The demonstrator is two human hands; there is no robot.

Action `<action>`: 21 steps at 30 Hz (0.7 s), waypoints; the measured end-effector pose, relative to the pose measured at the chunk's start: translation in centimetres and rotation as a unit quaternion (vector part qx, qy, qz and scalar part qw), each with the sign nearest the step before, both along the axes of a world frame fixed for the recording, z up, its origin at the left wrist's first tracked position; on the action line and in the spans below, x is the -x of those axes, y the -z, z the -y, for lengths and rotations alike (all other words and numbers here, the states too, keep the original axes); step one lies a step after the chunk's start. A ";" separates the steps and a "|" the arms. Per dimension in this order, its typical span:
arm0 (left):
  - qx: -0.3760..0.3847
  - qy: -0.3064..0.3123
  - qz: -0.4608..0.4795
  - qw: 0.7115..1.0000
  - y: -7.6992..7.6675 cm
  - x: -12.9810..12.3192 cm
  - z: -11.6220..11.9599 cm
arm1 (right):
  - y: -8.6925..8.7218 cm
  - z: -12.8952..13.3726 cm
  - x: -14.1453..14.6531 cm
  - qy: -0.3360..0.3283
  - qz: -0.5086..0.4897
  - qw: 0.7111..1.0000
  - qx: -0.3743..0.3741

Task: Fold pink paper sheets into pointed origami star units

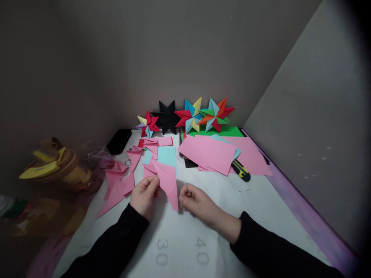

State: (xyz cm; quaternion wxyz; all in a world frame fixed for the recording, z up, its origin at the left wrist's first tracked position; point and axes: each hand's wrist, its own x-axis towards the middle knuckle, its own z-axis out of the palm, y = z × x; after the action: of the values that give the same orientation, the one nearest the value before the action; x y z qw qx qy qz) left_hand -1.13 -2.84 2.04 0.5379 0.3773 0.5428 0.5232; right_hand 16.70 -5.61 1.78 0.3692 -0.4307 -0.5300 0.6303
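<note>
Folded pink paper [168,181] is pinched by the left hand [144,195]. Right hand [197,202] is loosely curled, empty, just right of it. Paper stars [188,116] are lined up far.

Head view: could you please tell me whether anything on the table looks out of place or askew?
Mostly ordinary craft clutter. The utility knife lies half buried under the loose pink sheets, only its yellow-black end showing. The left hand holds a folded pink piece.

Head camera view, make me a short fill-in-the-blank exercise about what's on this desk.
1. The left hand pinches a folded ____ paper piece.
2. The right hand holds ____.
3. The darkest paper star against the wall is ____.
4. The utility knife has a black and ____ handle.

Missing words: pink; nothing; black; yellow
</note>
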 end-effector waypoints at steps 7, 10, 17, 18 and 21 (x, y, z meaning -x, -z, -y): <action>0.012 0.121 0.027 0.992 0.0 -0.7 1.2 | 1.0 -0.6 -0.6 0.089 -0.041 0.995 0.018; 0.009 0.120 0.083 0.989 -0.2 -0.6 1.1 | 0.8 -0.7 -0.8 0.082 -0.028 0.996 -0.002; 0.018 0.058 0.022 0.998 0.0 -0.4 0.9 | 0.5 -0.3 -1.0 0.060 0.087 0.988 -0.109; 0.023 0.047 0.020 0.998 0.1 -0.4 0.8 | 0.6 -0.1 -1.0 0.070 0.116 0.979 -0.152; 0.029 0.024 0.032 0.999 0.3 -0.4 0.8 | 1.0 0.5 -0.9 0.074 0.212 0.917 -0.331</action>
State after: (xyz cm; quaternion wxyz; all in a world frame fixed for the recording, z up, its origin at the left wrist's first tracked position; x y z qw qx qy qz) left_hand -0.71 -3.64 1.73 0.5777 0.3579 0.5310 0.5062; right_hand 17.58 -6.11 0.77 0.4154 -0.4455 -0.7407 0.2835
